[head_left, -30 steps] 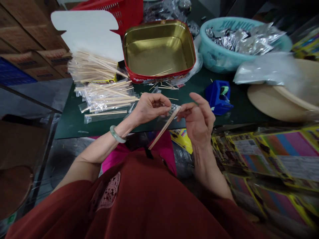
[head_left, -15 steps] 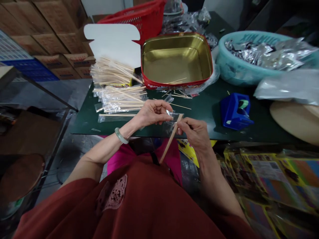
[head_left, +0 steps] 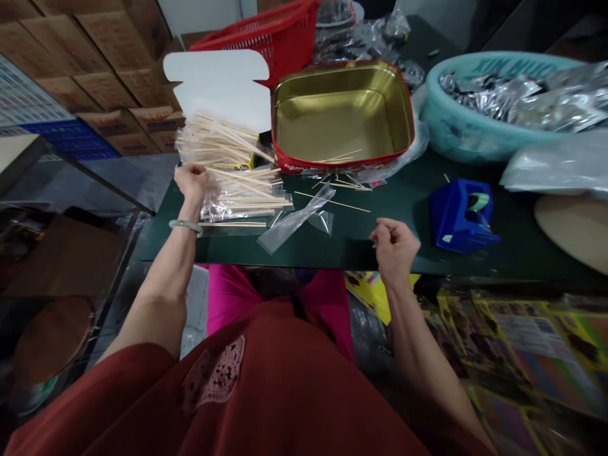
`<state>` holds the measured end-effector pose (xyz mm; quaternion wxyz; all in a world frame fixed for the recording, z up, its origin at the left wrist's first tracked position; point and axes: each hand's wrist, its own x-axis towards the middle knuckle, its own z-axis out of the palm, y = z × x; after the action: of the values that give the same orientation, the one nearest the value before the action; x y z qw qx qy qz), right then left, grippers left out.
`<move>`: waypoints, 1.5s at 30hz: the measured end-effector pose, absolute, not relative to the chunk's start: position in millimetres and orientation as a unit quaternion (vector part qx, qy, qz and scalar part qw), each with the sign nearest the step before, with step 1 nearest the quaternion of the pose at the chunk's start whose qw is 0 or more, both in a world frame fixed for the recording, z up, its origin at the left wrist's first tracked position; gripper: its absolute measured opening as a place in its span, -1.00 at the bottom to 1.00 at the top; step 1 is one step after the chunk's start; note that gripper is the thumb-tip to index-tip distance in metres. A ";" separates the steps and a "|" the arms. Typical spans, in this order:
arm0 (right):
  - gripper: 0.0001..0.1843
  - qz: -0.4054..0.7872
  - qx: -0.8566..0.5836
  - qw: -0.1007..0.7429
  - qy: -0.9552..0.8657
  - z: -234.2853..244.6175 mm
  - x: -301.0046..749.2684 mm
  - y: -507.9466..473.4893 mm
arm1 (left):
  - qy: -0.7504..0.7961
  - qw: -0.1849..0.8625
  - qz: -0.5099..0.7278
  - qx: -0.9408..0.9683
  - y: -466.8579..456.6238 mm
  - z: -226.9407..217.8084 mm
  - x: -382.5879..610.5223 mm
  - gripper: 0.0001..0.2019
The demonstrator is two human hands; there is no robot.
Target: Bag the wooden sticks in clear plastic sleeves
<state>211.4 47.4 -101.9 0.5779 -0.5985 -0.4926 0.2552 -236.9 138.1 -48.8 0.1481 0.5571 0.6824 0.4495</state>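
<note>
My left hand (head_left: 191,182) is at the left end of the pile of clear bags of thin wooden sticks (head_left: 247,201). Its fingers are closed on the end of a bag of sticks there, partly hidden by the hand. My right hand (head_left: 395,247) hovers near the table's front edge, left of the blue tape dispenser (head_left: 458,215). Its fingers are curled together, with nothing visible in them. Between the hands lie flat, clear plastic bags (head_left: 297,220) and a loose stick (head_left: 349,204).
Behind the pile, a box with a raised white flap (head_left: 221,82) holds more bagged sticks. A red tin (head_left: 344,114) with a gold inside stands beside it. Farther off are a red basket (head_left: 289,44) and a turquoise basin (head_left: 456,136) of silvery packets.
My left hand has moved left to the pile with the bag of sticks that was between both hands. My right hand has let go and shifted right. The clear bags are now uncovered.
</note>
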 end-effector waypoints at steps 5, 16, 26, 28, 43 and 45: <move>-0.72 0.164 -0.635 0.504 -0.562 -123.5 227.0 59.0 | 0.693 -0.110 0.484 0.523 132.8 -23.7 -195.3 -0.77; -0.68 0.191 -0.634 0.469 -0.584 -120.6 226.9 59.0 | 0.541 0.118 0.007 0.833 264.8 9.2 -1.5 -0.90; -0.67 0.224 -0.643 0.490 -0.545 -116.2 223.6 54.7 | 0.512 0.188 -0.078 0.834 288.1 -3.9 2.8 -0.92; -0.67 0.228 -0.643 0.494 -0.540 -115.0 222.7 54.7 | 0.504 0.222 -0.058 0.833 285.6 -0.8 -1.7 -0.86; -0.48 0.295 -0.589 0.567 -0.494 -76.6 213.0 56.7 | 0.353 0.027 0.231 0.906 214.3 27.8 6.4 -0.75; -0.41 0.318 -0.550 0.600 -0.486 -50.9 207.6 57.7 | 0.261 -0.008 0.155 0.953 178.2 25.2 23.7 -0.76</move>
<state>207.6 57.7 -50.9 0.6004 -0.5502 -0.4858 0.3175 23.7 178.2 25.2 -0.0076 0.9526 0.2614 0.1552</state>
